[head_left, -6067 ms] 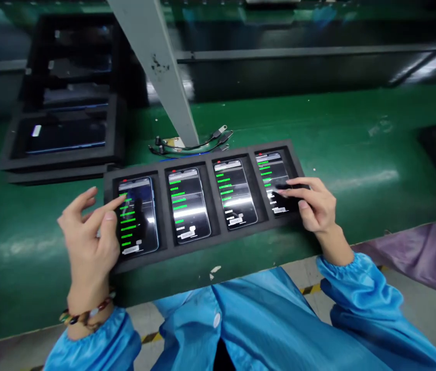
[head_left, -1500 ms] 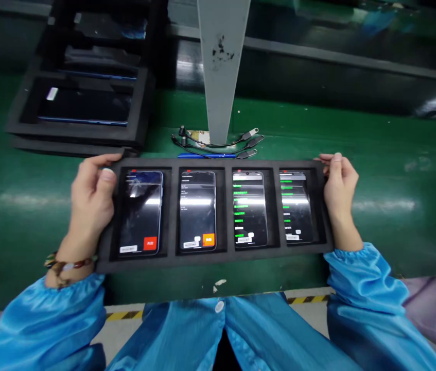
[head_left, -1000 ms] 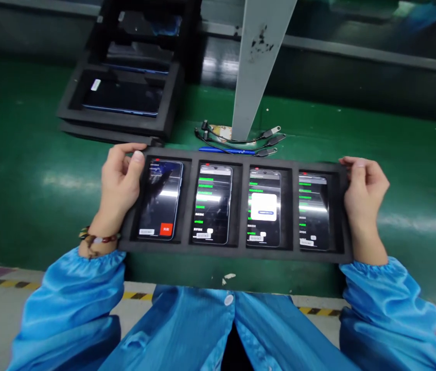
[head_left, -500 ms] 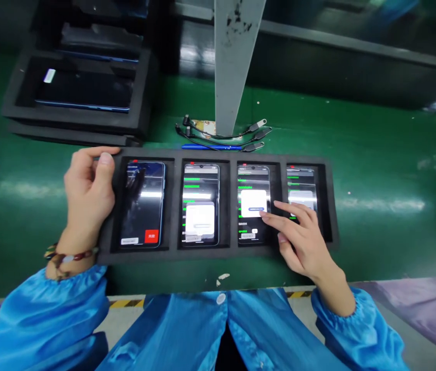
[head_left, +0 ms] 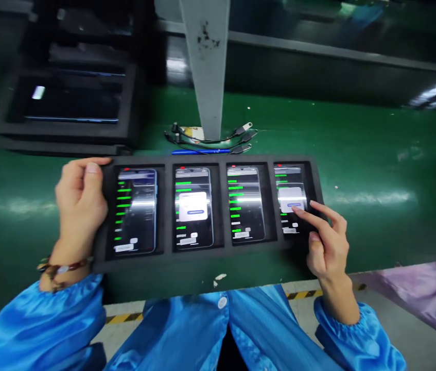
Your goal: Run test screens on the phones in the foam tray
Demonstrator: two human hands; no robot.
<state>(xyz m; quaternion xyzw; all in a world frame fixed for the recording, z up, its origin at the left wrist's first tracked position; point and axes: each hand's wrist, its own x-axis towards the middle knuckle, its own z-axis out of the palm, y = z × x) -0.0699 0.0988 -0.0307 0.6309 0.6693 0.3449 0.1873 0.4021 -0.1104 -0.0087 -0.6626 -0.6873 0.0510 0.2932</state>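
On green bench (head_left: pixel 275 136), left hand (head_left: pixel 81 198) pinches left end of black tray (head_left: pixel 168 211) while right hand (head_left: pixel 329 245), fingers loosely spread, points index at rightmost phone (head_left: pixel 289 195) in its slot; tray nudge or glare could cause mis-taps.

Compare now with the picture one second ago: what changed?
The right hand let go of the tray and now reaches leftward over the fourth phone. Pop-ups appeared on that phone and the second phone; the third phone lost its own. The first phone swapped its red square for green lines. The left hand stayed at the tray's left end.
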